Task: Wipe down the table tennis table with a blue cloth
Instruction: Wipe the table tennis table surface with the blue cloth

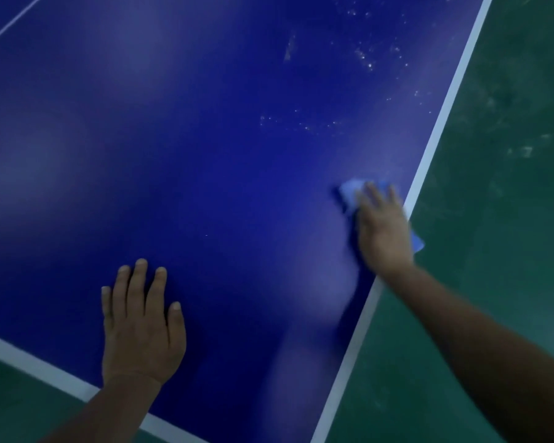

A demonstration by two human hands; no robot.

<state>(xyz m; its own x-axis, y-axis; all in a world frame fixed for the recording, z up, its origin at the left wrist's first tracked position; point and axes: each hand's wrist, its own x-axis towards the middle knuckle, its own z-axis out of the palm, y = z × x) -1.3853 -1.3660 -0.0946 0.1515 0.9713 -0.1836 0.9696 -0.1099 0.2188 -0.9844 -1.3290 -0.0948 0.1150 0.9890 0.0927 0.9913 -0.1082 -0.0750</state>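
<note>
Blue cloth (pixel 349 191) is lying bunched on the bench (pixel 205 139), near its right edge, with the right hand (pixel 383 230) pressing down on it, fingers fairly straight and spread over the fabric rather than curled round it. A corner of the cloth is sticking out past the white edge line (pixel 435 135) on the right. The left hand (pixel 141 327) is resting flat and open on the near part of the bench, holding nothing and bracing the body.

White specks (pixel 363 57) are showing farther away, toward the far right. To do this pass well, the right hand probably wants to be keeping even pressure through the palm and pushing in long overlapping strokes away toward those specks, carrying the dirt off over the right edge rather than smearing it back. Gathering the overhanging corner under the palm would likely give fuller contact.
</note>
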